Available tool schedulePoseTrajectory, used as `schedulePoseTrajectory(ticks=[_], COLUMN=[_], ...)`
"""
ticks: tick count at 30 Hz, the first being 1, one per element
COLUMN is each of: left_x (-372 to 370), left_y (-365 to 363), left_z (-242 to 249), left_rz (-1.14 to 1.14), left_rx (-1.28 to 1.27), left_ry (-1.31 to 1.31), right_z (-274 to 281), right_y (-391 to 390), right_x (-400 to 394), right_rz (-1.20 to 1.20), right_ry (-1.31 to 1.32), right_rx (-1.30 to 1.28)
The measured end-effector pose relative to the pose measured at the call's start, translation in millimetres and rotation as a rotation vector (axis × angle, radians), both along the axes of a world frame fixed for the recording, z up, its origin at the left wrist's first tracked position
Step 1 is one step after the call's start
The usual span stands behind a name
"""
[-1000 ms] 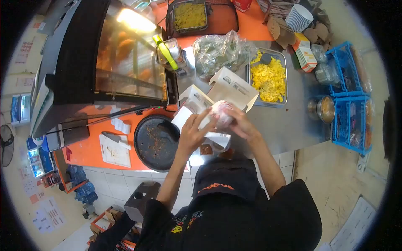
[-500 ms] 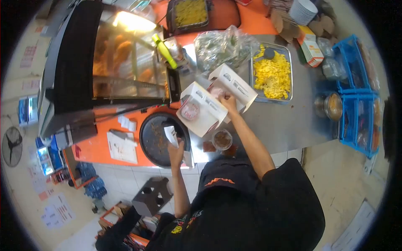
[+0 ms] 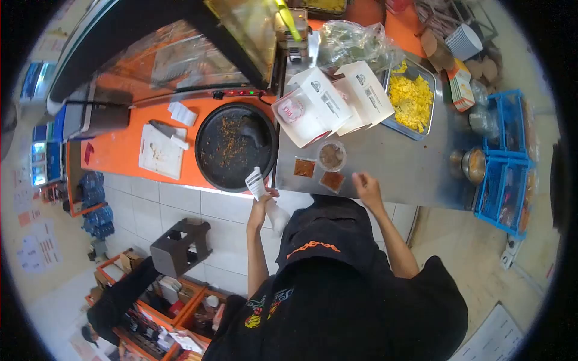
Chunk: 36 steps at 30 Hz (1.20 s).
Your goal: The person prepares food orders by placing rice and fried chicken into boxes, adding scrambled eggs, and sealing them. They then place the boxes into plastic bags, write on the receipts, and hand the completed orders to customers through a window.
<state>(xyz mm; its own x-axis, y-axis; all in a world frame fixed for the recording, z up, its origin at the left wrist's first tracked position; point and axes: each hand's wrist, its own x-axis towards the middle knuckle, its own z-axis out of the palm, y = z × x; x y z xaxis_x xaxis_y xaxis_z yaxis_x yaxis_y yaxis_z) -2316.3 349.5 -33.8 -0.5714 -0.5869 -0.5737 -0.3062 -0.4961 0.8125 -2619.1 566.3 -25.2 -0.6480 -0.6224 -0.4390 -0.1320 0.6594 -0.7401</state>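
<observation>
My left hand (image 3: pixel 259 209) is closed around a white printed paper slip (image 3: pixel 254 182), held in front of the counter beside the round black tray (image 3: pixel 236 144). A pale item (image 3: pixel 277 216) hangs just below that hand; I cannot make out what it is. My right hand (image 3: pixel 368 188) is over the front edge of the steel counter, fingers apart and holding nothing visible. Nearest it is a sachet of reddish-brown sauce (image 3: pixel 332 180), with a second sauce sachet (image 3: pixel 304 168) and a round clear tub (image 3: pixel 332 156) beside it. Two white boxes (image 3: pixel 318 105) stand open behind these.
A metal tray of yellow food (image 3: pixel 412 99) lies right of the boxes, below a crumpled plastic bag (image 3: pixel 355 45). Blue baskets (image 3: pixel 504 159) line the right end. A white cutting board (image 3: pixel 161 151) and glass display case (image 3: pixel 174 60) are left. A person (image 3: pixel 123 295) is lower left.
My right hand has left the white boxes and come back to the counter's front edge. My left hand still holds the slip, now lower, off the black tray. The view has shifted.
</observation>
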Motion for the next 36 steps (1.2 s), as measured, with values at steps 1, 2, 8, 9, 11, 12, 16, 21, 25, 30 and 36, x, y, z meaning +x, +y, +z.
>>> schedulePoseTrajectory(ticks=[1,2,8,9,11,12,16,21,25,30,36], left_x=[3.2,3.8,27.2,37.1,77.0,99.5,200.7,294.5,283.0,230.2,218.2], left_y=[4.2,7.6,39.3,44.3,55.5,65.0,112.5,179.4,182.8,130.6,64.2], left_z=[3.3,16.6,94.3,108.3,106.4,107.1,109.5,95.7,111.1,138.0,150.7], left_rz=[0.029,0.023,0.069,0.124,0.184,0.268,0.432,0.349,0.274,0.082,0.037], left_rx=[-0.008,0.091,0.149,0.083,0.014,-0.028,-0.168,-0.1,-0.01,-0.015,-0.204], left_ry=[0.014,0.182,0.635,0.657,0.707,0.671,0.482,0.393,0.481,0.526,0.389], right_z=[3.4,6.0,87.7,86.6,73.1,57.3,66.8,93.0,56.3,42.2,33.4], right_y=[3.2,0.2,-63.3,-61.6,-45.0,-29.3,42.9,43.4,34.9,-13.0,-90.5], right_x=[15.3,37.3,150.7,161.8,178.9,182.5,197.2,225.8,252.1,286.2,298.0], right_rz=[0.029,0.087,0.642,0.678,0.642,0.787,1.28,1.667,1.865,1.918,1.87], right_ry=[0.014,-0.11,-0.477,-0.465,-0.554,-0.495,-0.766,0.082,0.711,0.909,0.921], right_rx=[-0.008,-0.15,-0.387,-0.4,-0.338,-0.361,-0.114,-0.166,-0.022,-0.298,-0.562])
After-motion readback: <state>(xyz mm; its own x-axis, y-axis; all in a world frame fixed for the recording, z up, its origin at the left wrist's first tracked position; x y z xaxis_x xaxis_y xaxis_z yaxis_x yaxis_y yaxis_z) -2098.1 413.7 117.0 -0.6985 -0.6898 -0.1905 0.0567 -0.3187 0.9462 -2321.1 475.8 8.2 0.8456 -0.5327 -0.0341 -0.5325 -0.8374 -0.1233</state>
